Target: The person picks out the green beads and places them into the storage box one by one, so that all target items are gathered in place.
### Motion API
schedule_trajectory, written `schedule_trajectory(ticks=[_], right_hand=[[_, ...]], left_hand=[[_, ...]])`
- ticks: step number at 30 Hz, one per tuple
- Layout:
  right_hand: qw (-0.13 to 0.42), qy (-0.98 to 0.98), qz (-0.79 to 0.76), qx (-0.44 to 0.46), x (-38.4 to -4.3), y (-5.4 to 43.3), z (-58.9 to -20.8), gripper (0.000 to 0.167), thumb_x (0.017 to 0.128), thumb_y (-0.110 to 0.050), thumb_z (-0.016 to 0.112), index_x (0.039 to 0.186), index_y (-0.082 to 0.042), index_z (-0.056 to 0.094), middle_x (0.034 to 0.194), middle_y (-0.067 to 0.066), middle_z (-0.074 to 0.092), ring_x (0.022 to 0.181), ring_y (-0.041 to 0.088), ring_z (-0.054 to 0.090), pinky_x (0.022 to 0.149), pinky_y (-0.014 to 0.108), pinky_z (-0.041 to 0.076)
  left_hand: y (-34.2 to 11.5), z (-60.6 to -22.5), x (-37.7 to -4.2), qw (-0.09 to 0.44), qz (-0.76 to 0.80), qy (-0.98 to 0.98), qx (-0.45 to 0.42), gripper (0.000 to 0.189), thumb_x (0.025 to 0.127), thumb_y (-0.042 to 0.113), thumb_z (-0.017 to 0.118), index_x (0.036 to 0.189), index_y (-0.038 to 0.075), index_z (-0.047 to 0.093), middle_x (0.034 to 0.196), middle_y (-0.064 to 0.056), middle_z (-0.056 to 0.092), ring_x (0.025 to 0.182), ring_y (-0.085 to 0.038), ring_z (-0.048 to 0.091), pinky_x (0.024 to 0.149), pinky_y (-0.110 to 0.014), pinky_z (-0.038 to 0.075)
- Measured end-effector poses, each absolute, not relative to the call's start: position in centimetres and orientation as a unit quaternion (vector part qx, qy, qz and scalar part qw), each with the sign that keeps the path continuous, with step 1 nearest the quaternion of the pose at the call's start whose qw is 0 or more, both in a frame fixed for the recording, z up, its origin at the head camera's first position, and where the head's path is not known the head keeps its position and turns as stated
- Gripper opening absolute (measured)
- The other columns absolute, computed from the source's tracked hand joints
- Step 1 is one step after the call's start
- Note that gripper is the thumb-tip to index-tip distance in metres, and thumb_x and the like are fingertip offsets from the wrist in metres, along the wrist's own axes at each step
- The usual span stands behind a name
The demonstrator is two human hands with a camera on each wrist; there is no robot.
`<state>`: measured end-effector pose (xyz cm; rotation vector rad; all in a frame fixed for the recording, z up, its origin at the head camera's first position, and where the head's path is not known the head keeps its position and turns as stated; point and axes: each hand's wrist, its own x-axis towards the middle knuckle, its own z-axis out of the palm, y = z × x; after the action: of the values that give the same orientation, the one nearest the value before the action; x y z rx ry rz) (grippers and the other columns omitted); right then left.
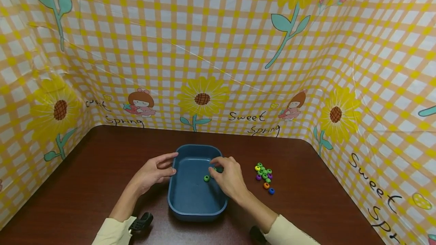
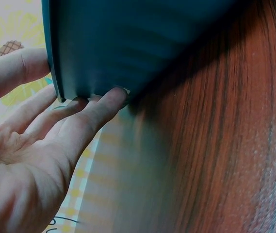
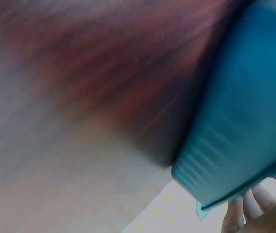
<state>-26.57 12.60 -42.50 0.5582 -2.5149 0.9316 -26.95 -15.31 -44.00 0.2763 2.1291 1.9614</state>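
Observation:
A blue rectangular tray (image 1: 197, 213) stands on the table. My left hand (image 1: 154, 173) touches its left side with fairly straight, spread fingers; in the left wrist view the thumb (image 2: 112, 97) rests on the outer wall and a finger reaches the rim. My right hand (image 1: 229, 177) reaches over the right rim with curled fingers, and green shows between thumb and fingertips, where a bead (image 1: 215, 169) is held. A loose green bead (image 1: 206, 178) lies on the tray floor beside the thumb. In the right wrist view, the tray wall hides most of the right fingertips (image 3: 235, 211).
Right of the tray lies a group of green, yellow and purple beads (image 1: 264, 176), with an orange bead (image 1: 266, 186) and a blue bead (image 1: 271, 191) at its near end. A checked sunflower cloth (image 1: 218, 59) walls the dark wooden table (image 1: 296, 207) at back and sides.

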Motion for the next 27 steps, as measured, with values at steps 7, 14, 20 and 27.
schedule_trajectory(ticks=[7, 14, 20, 27], right_hand=[[0.184, -0.910, 0.331, 0.169, -26.6, 14.5, -41.5, 0.018, 0.088, -0.018, 0.080, 0.103, -0.009, 0.077, 0.090, 0.004, 0.076, 0.085, 0.022, 0.062, 0.066, 0.026, 0.048], [0.187, -0.917, 0.322, 0.144, -26.8, 17.2, -41.2, 0.015, 0.088, -0.016, 0.079, 0.102, -0.011, 0.076, 0.091, 0.000, 0.077, 0.089, 0.022, 0.063, 0.072, 0.032, 0.050], [0.178, -0.927, 0.309, 0.114, -26.5, 19.8, -41.4, 0.014, 0.088, -0.016, 0.078, 0.102, -0.013, 0.076, 0.094, 0.003, 0.078, 0.089, 0.025, 0.069, 0.077, 0.040, 0.055], [0.171, -0.937, 0.290, 0.093, -26.4, 22.8, -41.5, 0.015, 0.089, -0.015, 0.077, 0.103, -0.010, 0.074, 0.094, 0.009, 0.078, 0.085, 0.026, 0.073, 0.074, 0.043, 0.056]], left_hand=[[-15.4, -43.8, -26.7, 0.114, 0.664, 0.733, 0.089, 0.061, 0.098, 0.008, 0.066, 0.154, 0.009, 0.043, 0.157, -0.025, 0.041, 0.137, -0.042, 0.052, 0.094, -0.046, 0.058], [-15.3, -43.7, -26.7, 0.114, 0.661, 0.736, 0.093, 0.061, 0.098, 0.009, 0.066, 0.154, 0.008, 0.043, 0.157, -0.025, 0.041, 0.137, -0.042, 0.051, 0.096, -0.048, 0.057], [-15.2, -43.7, -26.6, 0.116, 0.663, 0.734, 0.091, 0.061, 0.098, 0.008, 0.065, 0.155, 0.008, 0.042, 0.158, -0.025, 0.040, 0.139, -0.043, 0.048, 0.096, -0.049, 0.057], [-15.0, -43.7, -26.6, 0.113, 0.661, 0.736, 0.090, 0.061, 0.099, 0.007, 0.064, 0.155, 0.007, 0.041, 0.158, -0.025, 0.040, 0.141, -0.043, 0.045, 0.098, -0.052, 0.055]])
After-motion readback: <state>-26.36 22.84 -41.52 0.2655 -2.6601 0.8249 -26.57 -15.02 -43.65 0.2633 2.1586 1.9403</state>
